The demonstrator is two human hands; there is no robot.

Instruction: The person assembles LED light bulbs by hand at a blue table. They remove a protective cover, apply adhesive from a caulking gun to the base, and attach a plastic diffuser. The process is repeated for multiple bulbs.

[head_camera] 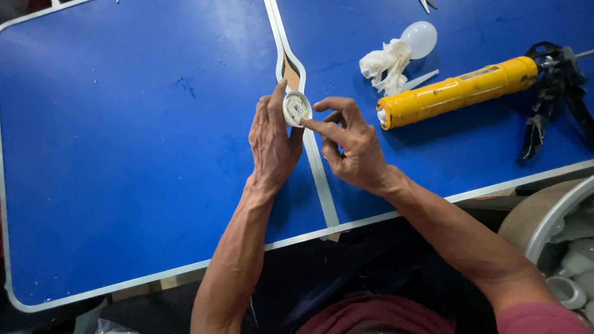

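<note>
Near the middle of the frame, over the seam of the blue worktop (124, 154), the left hand (272, 145) grips a small round white lamp base (297, 108), and the right hand (352, 151) presses its forefinger on the base's face, other fingers curled. Farther toward the upper right lie a yellow sealant tube (455, 93) in a black caulking gun (554, 93), then a crumpled white tissue (385, 65) touching a white bulb dome (421, 38).

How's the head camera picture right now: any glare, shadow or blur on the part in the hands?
Head view: sharp across the middle; soft glare whitens the blue table at top centre. The left hand and right hand cast faint shadows, none on the small round white part held between them, whose face reads clearly. The yellow sealant tube is crisp, with a dark shadow below it; the right edge looks slightly stretched.
</note>
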